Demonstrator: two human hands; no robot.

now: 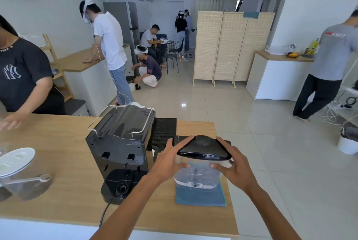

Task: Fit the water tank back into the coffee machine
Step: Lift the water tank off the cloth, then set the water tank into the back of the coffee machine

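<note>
A clear plastic water tank (197,176) with a black lid (204,147) stands on a blue cloth (201,196) at the right of the wooden counter. My left hand (170,159) grips its left side and my right hand (235,164) grips its right side, fingers wrapped under the lid's edge. The black coffee machine (120,150) stands just left of the tank with its back toward me, its empty rear bay and round base socket (122,188) showing. The tank is apart from the machine.
A black perforated mat (164,133) lies behind the tank. A clear jug with a white lid (15,159) and a scoop (29,180) sits at the counter's left. A person in a black shirt (23,77) leans over the far left edge. The counter's right edge (230,191) is beside the cloth.
</note>
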